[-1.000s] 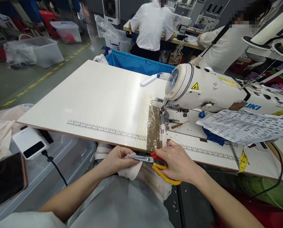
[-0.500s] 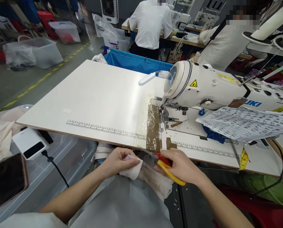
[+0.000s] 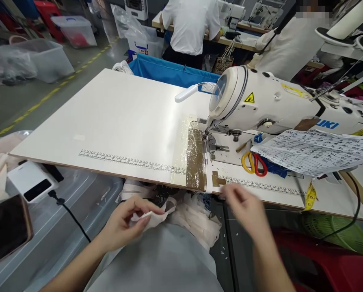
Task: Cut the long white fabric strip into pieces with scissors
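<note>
Down at the table's near edge, in the single head view, two bare hands work below the white rectangular sewing table (image 3: 114,117). The left hand (image 3: 125,225) pinches a small piece of white fabric (image 3: 152,217) between thumb and fingers, over the lap and just under the table edge. The right hand (image 3: 247,209) is blurred and holds nothing; its fingers look loosely spread, just below the table's front edge.

One pair of scissors with a yellow and a red handle loop (image 3: 254,163) lies on the table beside the needle area, well apart from both hands, its blades tucked under one printed paper sheet (image 3: 315,152). One white industrial sewing machine (image 3: 266,107) stands on the right half of the table, with one white lamp arm (image 3: 187,92) sticking out to its left. A heap of white cloth pieces (image 3: 196,221) hangs between the two hands.

To the left sit one white box-shaped device (image 3: 31,182) and one dark phone (image 3: 6,227) on a clear plastic bin (image 3: 87,207). Two people in white tops work at benches beyond; one yellow tape measure (image 3: 310,197) dangles at the right.
</note>
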`<action>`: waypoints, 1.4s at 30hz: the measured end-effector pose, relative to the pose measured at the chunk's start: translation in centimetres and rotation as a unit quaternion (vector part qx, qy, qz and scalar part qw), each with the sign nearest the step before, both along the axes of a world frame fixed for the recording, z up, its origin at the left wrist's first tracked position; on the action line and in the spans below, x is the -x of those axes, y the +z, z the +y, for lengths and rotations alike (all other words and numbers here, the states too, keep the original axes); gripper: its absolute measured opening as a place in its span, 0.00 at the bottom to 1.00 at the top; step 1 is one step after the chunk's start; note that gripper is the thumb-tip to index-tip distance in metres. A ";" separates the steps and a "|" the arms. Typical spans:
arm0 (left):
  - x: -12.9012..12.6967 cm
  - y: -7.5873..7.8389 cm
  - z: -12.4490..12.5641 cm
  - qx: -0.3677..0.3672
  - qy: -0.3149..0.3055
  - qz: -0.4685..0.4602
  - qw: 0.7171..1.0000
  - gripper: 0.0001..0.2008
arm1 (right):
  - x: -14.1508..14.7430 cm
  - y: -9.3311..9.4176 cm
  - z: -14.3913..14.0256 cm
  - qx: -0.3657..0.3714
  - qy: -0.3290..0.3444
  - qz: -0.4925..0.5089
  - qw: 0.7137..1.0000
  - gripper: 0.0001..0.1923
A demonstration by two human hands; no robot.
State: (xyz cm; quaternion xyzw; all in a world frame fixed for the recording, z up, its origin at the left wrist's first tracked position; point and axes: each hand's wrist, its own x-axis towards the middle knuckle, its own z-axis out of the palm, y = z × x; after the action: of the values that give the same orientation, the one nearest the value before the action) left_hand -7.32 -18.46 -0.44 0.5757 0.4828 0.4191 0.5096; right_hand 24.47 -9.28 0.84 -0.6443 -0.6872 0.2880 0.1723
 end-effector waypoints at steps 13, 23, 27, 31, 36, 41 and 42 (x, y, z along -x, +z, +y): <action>5.2 -1.4 -2.0 0.171 -0.120 0.035 0.977 0.30 | 16.8 -12.4 -5.7 0.175 0.223 0.111 0.952 0.14; 7.8 -5.2 2.0 0.030 -0.069 0.351 0.933 0.21 | 13.1 -3.5 -3.7 -0.237 0.311 -0.051 0.919 0.19; 11.9 -6.4 2.3 -0.028 0.089 0.576 0.812 0.21 | 11.7 -8.3 -3.9 -0.216 0.226 -0.097 0.945 0.21; 12.6 -11.2 3.1 0.019 0.046 0.629 0.776 0.24 | 10.9 -12.9 -4.9 -0.123 0.216 -0.125 0.961 0.25; 10.7 -16.3 2.0 0.120 0.009 0.573 0.811 0.35 | 5.7 -13.2 -5.8 -0.073 0.141 -0.120 0.980 0.13; 6.8 -14.0 0.9 -0.039 0.099 0.451 0.886 0.25 | -0.6 -11.8 -7.6 -0.052 0.028 -0.116 0.991 0.14; 5.4 -13.2 1.0 -0.058 0.083 0.410 0.906 0.23 | -1.1 -11.8 -8.1 -0.045 0.034 -0.107 0.993 0.13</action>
State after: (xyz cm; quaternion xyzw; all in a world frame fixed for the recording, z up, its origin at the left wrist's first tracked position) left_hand -12.73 -17.50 -13.69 0.6835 0.6698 0.2143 0.1956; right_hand 25.55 -17.35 -10.99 -0.6394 -0.7354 0.1916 0.1171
